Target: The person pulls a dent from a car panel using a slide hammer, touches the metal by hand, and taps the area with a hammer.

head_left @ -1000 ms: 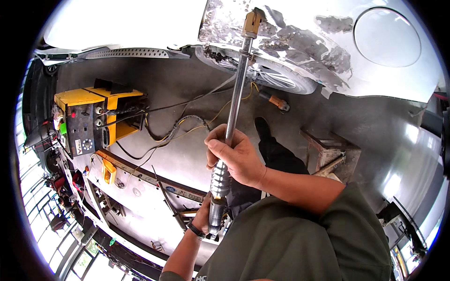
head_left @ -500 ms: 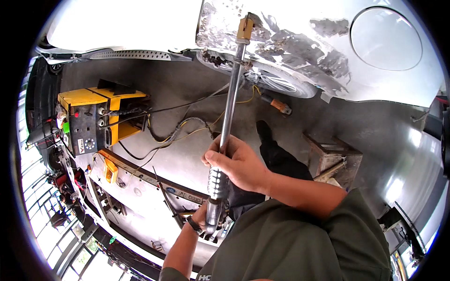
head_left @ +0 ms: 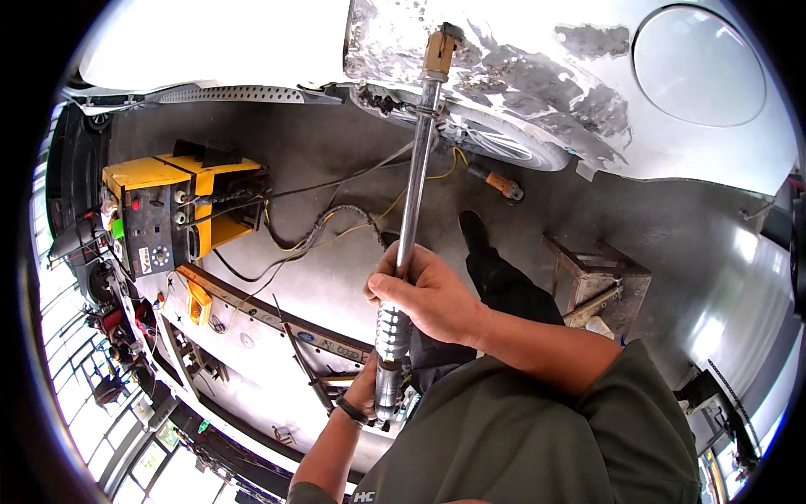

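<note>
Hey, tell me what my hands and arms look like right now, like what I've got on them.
Both the left hand and right hand are ungloved. A dark band circles your left wrist; your right wrist shows nothing worn. Your forearms are bare below dark olive sleeves, the right sleeve plain.

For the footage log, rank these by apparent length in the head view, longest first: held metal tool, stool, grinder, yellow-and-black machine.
Metal tool
Yellow-and-black machine
Stool
Grinder
</note>
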Motion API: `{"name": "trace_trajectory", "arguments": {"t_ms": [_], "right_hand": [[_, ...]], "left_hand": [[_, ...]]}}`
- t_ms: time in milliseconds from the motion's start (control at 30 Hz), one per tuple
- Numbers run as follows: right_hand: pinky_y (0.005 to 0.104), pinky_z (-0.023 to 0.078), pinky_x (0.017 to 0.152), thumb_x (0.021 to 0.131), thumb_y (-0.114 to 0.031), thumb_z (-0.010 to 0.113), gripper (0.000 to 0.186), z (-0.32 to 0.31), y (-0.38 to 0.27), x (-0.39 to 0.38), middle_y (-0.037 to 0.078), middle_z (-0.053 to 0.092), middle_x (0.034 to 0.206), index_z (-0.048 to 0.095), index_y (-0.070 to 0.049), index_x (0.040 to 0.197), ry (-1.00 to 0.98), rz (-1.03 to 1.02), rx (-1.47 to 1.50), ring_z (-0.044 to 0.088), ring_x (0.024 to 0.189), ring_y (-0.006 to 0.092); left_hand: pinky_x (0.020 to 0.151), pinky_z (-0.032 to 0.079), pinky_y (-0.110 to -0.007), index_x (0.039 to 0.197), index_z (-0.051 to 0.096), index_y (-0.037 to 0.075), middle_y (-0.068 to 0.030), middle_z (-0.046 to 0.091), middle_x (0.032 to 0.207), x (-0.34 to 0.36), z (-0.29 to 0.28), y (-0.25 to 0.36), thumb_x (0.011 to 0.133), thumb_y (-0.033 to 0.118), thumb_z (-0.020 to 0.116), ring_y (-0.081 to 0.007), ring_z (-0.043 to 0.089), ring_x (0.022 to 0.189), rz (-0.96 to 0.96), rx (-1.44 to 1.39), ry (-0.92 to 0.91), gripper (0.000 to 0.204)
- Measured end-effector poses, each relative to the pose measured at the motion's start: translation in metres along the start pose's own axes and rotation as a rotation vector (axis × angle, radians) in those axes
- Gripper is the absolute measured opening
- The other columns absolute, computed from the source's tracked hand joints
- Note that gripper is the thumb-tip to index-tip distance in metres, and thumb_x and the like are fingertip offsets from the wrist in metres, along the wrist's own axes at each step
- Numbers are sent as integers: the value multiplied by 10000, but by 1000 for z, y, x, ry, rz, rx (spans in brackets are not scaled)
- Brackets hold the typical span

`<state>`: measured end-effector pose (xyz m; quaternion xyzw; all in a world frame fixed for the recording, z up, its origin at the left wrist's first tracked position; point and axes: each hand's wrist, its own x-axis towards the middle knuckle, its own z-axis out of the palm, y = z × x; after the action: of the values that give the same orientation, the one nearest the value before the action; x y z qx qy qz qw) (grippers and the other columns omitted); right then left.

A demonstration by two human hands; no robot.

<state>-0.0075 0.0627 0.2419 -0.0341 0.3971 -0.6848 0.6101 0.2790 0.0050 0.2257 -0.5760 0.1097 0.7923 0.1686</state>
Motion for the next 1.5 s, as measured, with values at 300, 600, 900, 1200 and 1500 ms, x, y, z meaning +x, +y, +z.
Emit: {"name": "trace_trajectory", "arguments": {"t_ms": [300, 600, 900, 1200, 1500], "right_hand": [[313, 539, 615, 1021, -262, 631, 243, -3, -49, 36, 83, 657, 737, 584, -28, 1067, 82, -143, 126, 655, 649, 167], [328, 538, 739, 981, -73, 645, 84, 10, 78, 0, 57, 621, 838, 601, -12, 1019, 202, 39, 171, 633, 772, 153], [308, 525, 762, 975, -84, 656, 106, 15, 53, -10, 44, 631, 859, 608, -3, 1024, 115, 45, 55, 638, 802, 136], [336, 528, 762, 979, -79, 654, 72, 8, 2, 2, 40, 627, 835, 615, -24, 1005, 72, -45, 145, 630, 787, 141], [324, 531, 724, 973, -89, 657, 85, 8, -5, -3, 45, 628, 831, 615, -19, 996, 58, -4, 167, 631, 755, 138]], "left_hand": [[576, 574, -300, 1114, 672, 127, -29, 708, 811, -7, 3, -1, 1050, 601, 477, -149, 686, 648, 8, 84, -54, 516], [661, 616, -328, 1138, 679, 147, -12, 725, 851, 31, -65, -30, 1033, 620, 482, -145, 719, 751, -33, 137, 192, 523], [772, 611, -313, 1428, 509, 159, -32, 700, 1113, 48, -90, -78, 1057, 541, 511, -161, 715, 956, 274, 18, 156, 533], [719, 626, -330, 1260, 598, 98, -83, 743, 984, 12, -8, -24, 1060, 453, 529, -189, 746, 824, 201, 33, 100, 414], [771, 624, -334, 1301, 586, 97, -77, 737, 1046, 5, -8, -39, 1053, 500, 537, -186, 740, 873, 227, 93, 82, 476]]}}
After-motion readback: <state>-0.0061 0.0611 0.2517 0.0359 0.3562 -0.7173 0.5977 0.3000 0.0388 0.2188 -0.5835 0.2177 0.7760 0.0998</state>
